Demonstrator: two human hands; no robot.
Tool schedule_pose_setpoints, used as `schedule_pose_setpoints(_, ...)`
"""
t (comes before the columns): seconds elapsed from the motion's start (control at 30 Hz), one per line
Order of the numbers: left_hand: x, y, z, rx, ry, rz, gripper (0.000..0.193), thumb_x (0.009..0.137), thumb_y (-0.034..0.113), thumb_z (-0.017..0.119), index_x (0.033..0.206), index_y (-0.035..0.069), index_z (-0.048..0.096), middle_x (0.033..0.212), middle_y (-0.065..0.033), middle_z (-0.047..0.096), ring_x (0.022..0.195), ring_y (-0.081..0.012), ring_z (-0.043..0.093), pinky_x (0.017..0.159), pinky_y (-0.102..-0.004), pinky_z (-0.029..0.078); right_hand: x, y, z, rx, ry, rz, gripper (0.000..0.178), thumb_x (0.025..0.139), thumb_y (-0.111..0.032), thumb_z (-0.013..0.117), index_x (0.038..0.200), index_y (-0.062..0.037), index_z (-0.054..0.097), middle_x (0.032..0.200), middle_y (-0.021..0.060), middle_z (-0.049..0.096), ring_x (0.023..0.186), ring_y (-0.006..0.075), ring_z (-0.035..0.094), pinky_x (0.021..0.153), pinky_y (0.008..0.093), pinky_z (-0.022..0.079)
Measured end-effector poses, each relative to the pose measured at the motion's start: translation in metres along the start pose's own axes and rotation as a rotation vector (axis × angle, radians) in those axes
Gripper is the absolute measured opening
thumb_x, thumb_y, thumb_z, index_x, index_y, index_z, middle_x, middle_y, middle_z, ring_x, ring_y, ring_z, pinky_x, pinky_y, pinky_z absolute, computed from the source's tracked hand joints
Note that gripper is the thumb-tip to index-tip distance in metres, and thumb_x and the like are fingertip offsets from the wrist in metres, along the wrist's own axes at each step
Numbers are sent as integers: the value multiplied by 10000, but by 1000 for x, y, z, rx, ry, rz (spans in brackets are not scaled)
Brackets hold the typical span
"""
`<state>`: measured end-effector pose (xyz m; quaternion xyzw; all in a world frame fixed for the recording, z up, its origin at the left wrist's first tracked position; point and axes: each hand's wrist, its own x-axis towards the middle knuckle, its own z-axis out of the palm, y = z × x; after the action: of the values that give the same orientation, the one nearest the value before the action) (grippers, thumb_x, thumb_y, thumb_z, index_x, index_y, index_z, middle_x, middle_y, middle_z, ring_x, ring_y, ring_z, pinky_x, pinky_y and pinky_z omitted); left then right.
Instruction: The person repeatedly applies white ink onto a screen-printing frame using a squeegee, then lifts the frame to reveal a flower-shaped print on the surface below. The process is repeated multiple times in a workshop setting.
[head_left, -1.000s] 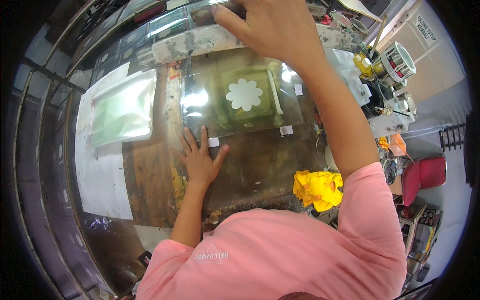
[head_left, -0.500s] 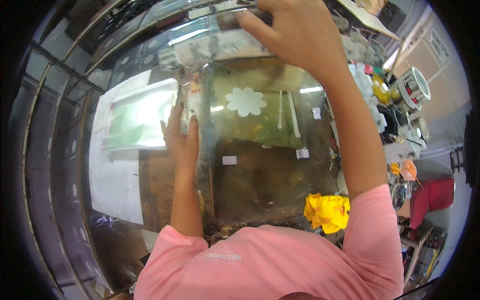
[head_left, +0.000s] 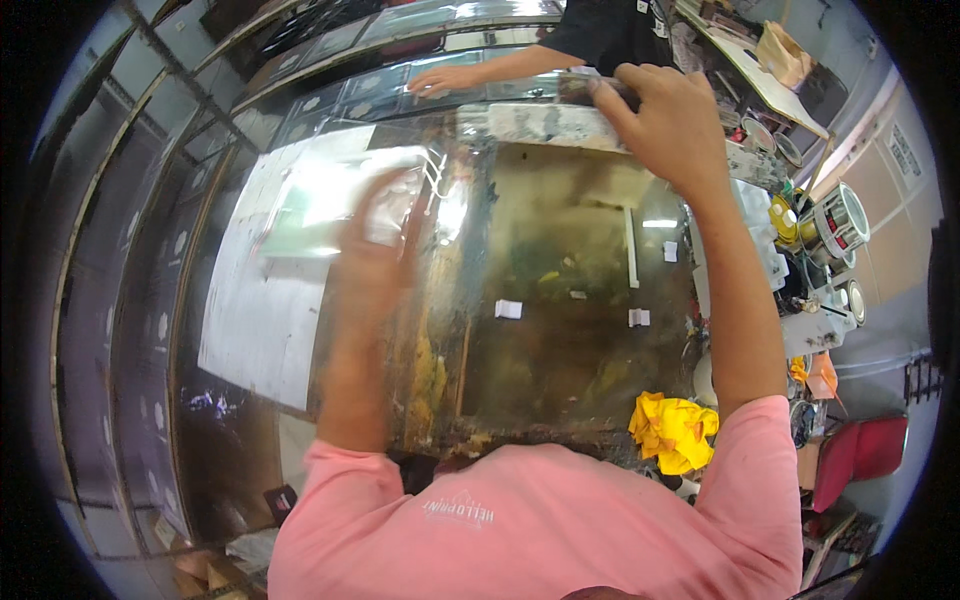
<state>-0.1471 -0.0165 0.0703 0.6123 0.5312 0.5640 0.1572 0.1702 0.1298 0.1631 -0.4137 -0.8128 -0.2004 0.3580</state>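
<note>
My left hand (head_left: 380, 225) is smeared by motion over the left part of the worktable. Its fingers look curled on a clear plastic sheet (head_left: 418, 160), which carries thin wavy white marks and is washed out by glare. Under it lie a shiny greenish sheet (head_left: 300, 215) and large white boards (head_left: 262, 310). At the far side my right hand (head_left: 672, 120) is closed round the right end of a dark brown bar (head_left: 600, 92), whose exact kind I cannot make out. Nearer to me is a glass-like work surface (head_left: 560, 370) with a white strip (head_left: 631, 248) along its right.
Small white pads (head_left: 508, 310) sit on the work surface. A crumpled yellow cloth (head_left: 675, 432) lies at its near right corner. Pots and cans (head_left: 838, 222) crowd the right side; metal racks (head_left: 120, 300) line the left. Across the table another person's arm (head_left: 500, 68) reaches in.
The clear sheet has shifted left off the work surface, along with my left hand; the white flower shape no longer shows there. The view has turned, and another person's arm has come into sight.
</note>
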Motion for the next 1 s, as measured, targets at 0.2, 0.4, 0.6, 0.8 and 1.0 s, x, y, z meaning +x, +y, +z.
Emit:
schedule_pose_setpoints(0.2,-47,201,132,-1411,-845,369,372,1060,267,657,1299,-14,710,1237,-123,763,1142,-249,711,976,-355,555,-7,1,5,-69,-35,-29,496,1035,-506,578,1028,-45,760,962,156,758,939,362,704,875,469,457)
schedule_pose_setpoints(0.4,-72,242,181,-1602,-1111,352,349,1072,269,637,1274,-8,704,1194,-116,761,1101,-239,714,956,-355,559,-17,2,9,-94,5,-50,534,1033,-534,568,1107,-40,759,1037,178,761,970,374,710,875,454,472)
schedule_pose_setpoints(0.6,-93,263,229,-1652,-1219,326,330,1085,272,617,1250,-1,698,1152,-108,758,1060,-230,717,937,-354,563,-16,2,2,-56,-97,0,559,1027,-557,558,1157,-55,766,1111,163,770,1030,361,717,911,454,467)
schedule_pose_setpoints(0.8,-102,286,266,-1652,-1288,312,314,1097,275,597,1225,5,693,1109,-101,756,1019,-220,719,918,-353,567,-17,3,5,-50,-92,2,561,1026,-558,554,1148,-54,769,1094,156,772,1018,360,720,906,458,465)
schedule_pose_setpoints(1.0,-102,287,269,-1635,-1319,315,302,1110,278,577,1200,12,687,1066,-94,753,979,-210,722,899,-352,571,-12,-10,-4,-35,15,-16,490,998,-517,580,997,-57,750,925,186,742,897,381,712,838,477,477)
